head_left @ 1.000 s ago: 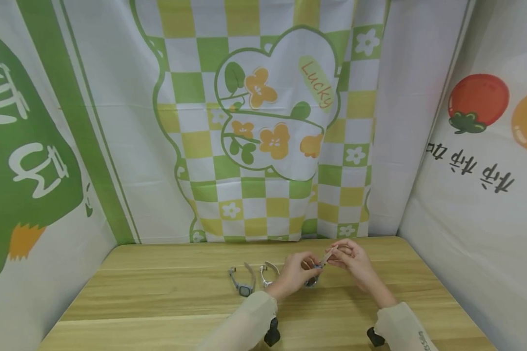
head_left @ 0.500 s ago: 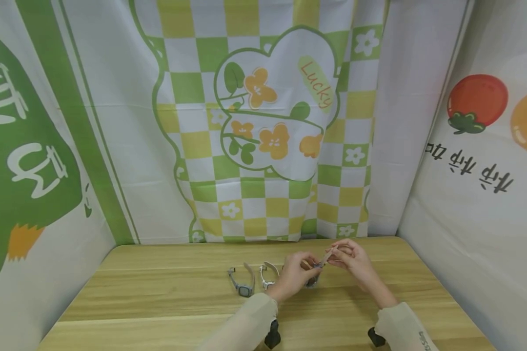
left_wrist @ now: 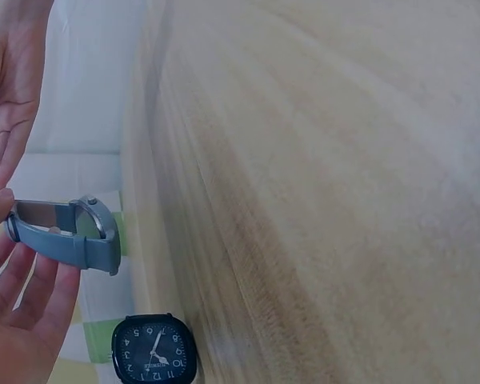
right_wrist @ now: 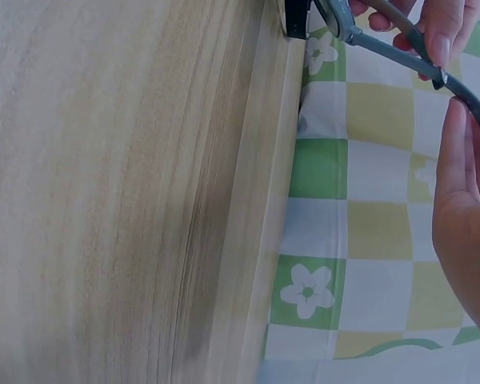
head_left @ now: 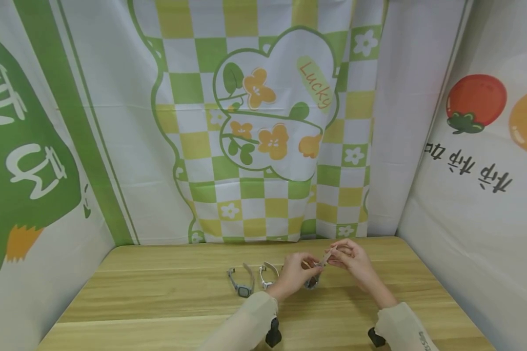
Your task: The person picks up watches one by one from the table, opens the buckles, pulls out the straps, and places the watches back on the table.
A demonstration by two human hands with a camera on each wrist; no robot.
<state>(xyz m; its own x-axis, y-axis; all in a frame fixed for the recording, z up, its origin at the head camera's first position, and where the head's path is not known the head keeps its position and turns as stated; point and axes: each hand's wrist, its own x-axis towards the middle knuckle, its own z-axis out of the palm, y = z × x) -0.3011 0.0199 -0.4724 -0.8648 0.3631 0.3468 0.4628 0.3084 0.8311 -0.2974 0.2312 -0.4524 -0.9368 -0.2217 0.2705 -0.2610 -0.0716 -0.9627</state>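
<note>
Above the tabletop, a blue-grey wristwatch (left_wrist: 102,240) is held between both hands, its strap bent into a loop. My left hand (head_left: 293,274) pinches the strap near its buckle, with the case hanging below the fingers. The strap's free end (head_left: 328,255) sticks up to the right, and my right hand (head_left: 353,261) pinches it between thumb and fingers. In the right wrist view the strap (right_wrist: 392,53) runs through the buckle area at the left thumb. Part of the case is hidden behind the left hand in the head view.
On the wooden table (head_left: 158,302), left of the hands, lie a grey-blue watch (head_left: 244,291) and a white watch (head_left: 267,283), the latter partly behind the left wrist. A black square-faced watch (left_wrist: 154,350) stands close by. Printed cloth (head_left: 254,195) hangs along the table's back edge.
The case of the held watch has swung slightly below my left hand. Both hands have stayed nearly in the same place, still on the strap.
</note>
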